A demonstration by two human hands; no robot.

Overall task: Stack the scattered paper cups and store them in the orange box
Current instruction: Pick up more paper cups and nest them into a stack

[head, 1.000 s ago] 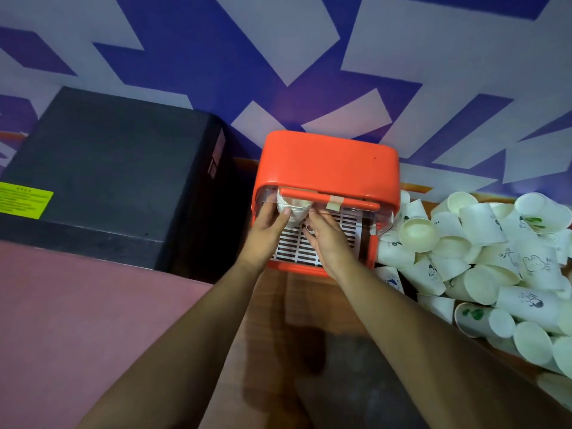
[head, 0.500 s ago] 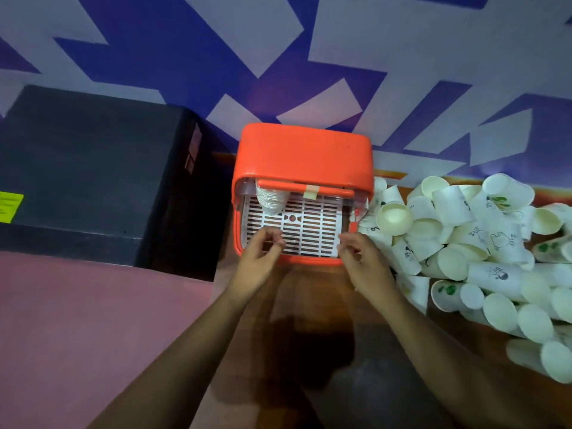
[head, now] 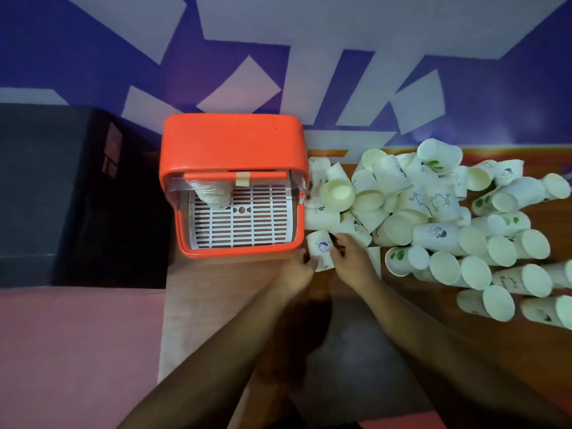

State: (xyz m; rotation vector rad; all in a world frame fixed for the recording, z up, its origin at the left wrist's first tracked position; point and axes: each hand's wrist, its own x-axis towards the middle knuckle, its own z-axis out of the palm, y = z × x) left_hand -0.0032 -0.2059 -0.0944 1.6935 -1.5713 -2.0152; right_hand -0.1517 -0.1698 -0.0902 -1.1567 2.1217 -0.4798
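Note:
The orange box (head: 232, 147) stands open toward me on the wooden table, with a white slatted tray inside. A stack of paper cups (head: 212, 195) lies in its back left corner. Right of the box spreads a heap of scattered white paper cups (head: 433, 218). One cup with a blue logo (head: 321, 249) lies just off the box's front right corner. My left hand (head: 297, 272) grips its near end from the left. My right hand (head: 353, 258) closes around it from the right, its fingertips on the cup.
A large black box (head: 62, 187) sits left of the orange box, across a dark gap. A pink surface (head: 77, 351) lies at the near left. The wooden table (head: 223, 289) shows in front of the box. A blue and white patterned wall rises behind.
Both hands left the front of the orange box and moved right to the cup with the blue logo. The stack stays inside the box.

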